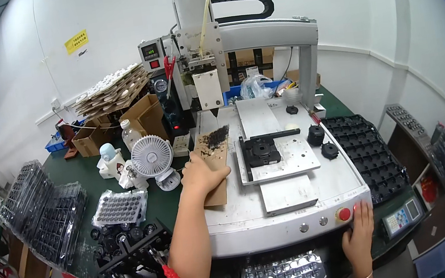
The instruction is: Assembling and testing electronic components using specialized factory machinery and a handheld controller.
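My left hand (203, 176) grips a piece of brown cardboard (217, 195) lying on the left side of a white dispensing machine's bed (236, 214). Dark residue (215, 137) is smeared over the cardboard's far end, under the machine's pointed black nozzle (216, 112). My right hand (359, 233) rests at the front right corner of the machine, fingers stretched out against the panel beside a red push button (343, 214); what lies under the fingertips is partly hidden. A black square part (262, 151) sits on the metal fixture plate (294, 166) between my hands.
Left of the machine stand a white fan (152, 157), a tray of small parts (121, 207) and a black clamp with red handles (175, 277). Black trays (357, 148) and a keypad controller (401, 219) lie to the right. Small black parts (316, 135) sit on the bed.
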Available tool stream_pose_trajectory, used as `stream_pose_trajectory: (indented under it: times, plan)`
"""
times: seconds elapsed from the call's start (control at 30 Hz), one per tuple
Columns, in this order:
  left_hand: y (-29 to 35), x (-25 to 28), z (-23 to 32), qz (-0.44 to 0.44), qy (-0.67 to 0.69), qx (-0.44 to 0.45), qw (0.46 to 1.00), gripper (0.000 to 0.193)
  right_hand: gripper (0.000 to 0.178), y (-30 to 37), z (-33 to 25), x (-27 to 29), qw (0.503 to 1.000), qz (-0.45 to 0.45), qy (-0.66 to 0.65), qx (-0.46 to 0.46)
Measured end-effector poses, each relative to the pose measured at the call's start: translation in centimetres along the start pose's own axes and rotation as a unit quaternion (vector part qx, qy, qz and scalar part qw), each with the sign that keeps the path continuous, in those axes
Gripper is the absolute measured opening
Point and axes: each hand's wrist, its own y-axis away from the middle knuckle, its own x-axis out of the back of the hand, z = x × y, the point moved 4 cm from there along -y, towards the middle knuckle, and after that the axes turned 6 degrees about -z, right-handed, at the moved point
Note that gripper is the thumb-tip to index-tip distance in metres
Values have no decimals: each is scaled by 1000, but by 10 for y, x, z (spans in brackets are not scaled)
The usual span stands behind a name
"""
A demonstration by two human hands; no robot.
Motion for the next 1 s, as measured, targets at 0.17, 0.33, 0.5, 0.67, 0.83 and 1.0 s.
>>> stream_pose_trajectory:
  times: [0.17, 0.33, 0.5, 0.67, 0.83, 1.0]
  plan:
    - [10, 10, -6, 73, 137, -40, 987, 113, 61, 3, 11, 8, 999, -37, -23, 19]
    - [19, 19, -9, 102, 112, 2, 988, 103, 47, -23, -1, 47, 997, -63, 44, 15]
    - [27, -3, 2, 42, -71, 4, 997, 102, 38, -150, -39, 44, 987, -133, 52, 80]
    - [26, -14, 20, 36, -105, -21, 994, 106, 48, -250, -8, -33, 978, -191, 87, 9]
    - [28, -17, 19, 3, -130, -2, 992, 110, 46, -261, -11, -47, 963, -245, 113, 11]
    - [31, -14, 20, -47, -133, 10, 990, 111, 45, -281, -64, -9, 973, -195, 118, 26]
